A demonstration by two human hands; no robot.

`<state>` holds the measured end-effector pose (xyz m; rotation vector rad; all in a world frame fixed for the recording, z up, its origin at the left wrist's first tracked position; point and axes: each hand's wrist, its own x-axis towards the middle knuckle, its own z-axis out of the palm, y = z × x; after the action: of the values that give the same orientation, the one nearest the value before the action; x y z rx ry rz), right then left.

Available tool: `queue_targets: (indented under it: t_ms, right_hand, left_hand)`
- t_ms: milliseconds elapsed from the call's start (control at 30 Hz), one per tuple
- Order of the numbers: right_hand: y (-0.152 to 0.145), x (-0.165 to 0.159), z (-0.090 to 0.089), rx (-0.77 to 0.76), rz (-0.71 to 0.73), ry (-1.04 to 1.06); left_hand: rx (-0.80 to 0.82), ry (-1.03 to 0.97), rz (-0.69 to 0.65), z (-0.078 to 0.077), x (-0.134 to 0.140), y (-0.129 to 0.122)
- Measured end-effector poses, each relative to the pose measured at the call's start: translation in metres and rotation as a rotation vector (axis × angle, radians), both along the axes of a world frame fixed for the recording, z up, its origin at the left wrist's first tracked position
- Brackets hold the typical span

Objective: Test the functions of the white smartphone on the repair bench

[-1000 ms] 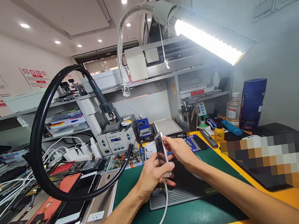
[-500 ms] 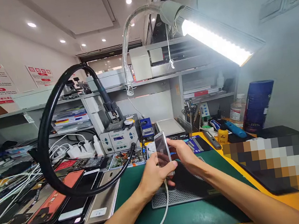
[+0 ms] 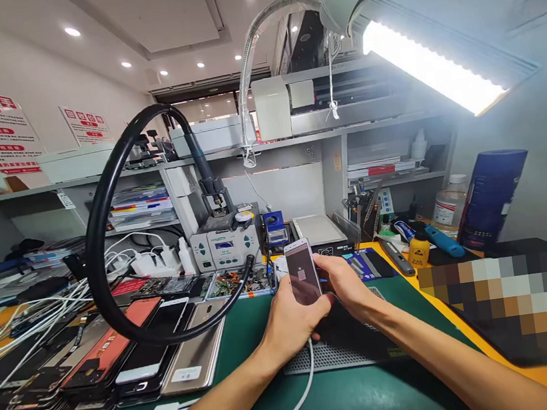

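Observation:
A white-framed smartphone (image 3: 303, 271) stands tilted up in front of me, its dark screen showing a small pale icon. My left hand (image 3: 288, 317) is closed around its left side and lower end, with the thumb across the bottom. Along the right edge, my right hand (image 3: 345, 283) grips the phone too, its fingers partly hidden behind it. From the phone's lower end a white cable (image 3: 310, 378) hangs down and curves to the left. Below both hands lies a grey perforated plate (image 3: 334, 358) on a green mat (image 3: 260, 408).
Stacked phones (image 3: 193, 357) and tangled white cables (image 3: 22, 325) crowd the left. A hot-air station (image 3: 226, 245) with a looping black hose (image 3: 96, 255) stands behind. At right are a yellow bottle (image 3: 418, 254) and a blue roll (image 3: 494, 196). A lit lamp (image 3: 431, 66) hangs overhead.
The phone has turned so that its screen faces me more, and the icon now shows clearly. Both hands keep hold of it. The whole view has shifted slightly.

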<state>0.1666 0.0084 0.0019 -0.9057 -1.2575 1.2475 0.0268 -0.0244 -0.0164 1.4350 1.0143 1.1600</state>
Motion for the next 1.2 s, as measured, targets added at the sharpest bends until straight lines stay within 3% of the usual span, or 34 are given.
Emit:
queue_targets:
  t_ms: [300, 600, 733, 1000, 1200]
  right_hand:
    - [0.000, -0.001, -0.001, 0.066, -0.011, -0.024]
    - [-0.001, 0.001, 0.000, 0.026, -0.003, -0.034]
    - [-0.003, 0.000, 0.002, 0.000, 0.013, -0.009]
    - [-0.007, 0.005, 0.015, -0.085, 0.042, 0.122]
    - [-0.004, 0.006, 0.014, -0.088, 0.035, 0.146]
  left_hand:
    - [0.018, 0.175, 0.017, 0.006, 0.000, -0.003]
    - [-0.020, 0.070, 0.008, 0.004, 0.001, -0.004]
    - [-0.069, 0.028, -0.008, 0.011, 0.002, -0.004]
    - [-0.403, -0.376, -0.250, 0.021, -0.010, 0.007]
    - [-0.450, -0.590, -0.262, 0.025, -0.017, 0.015]
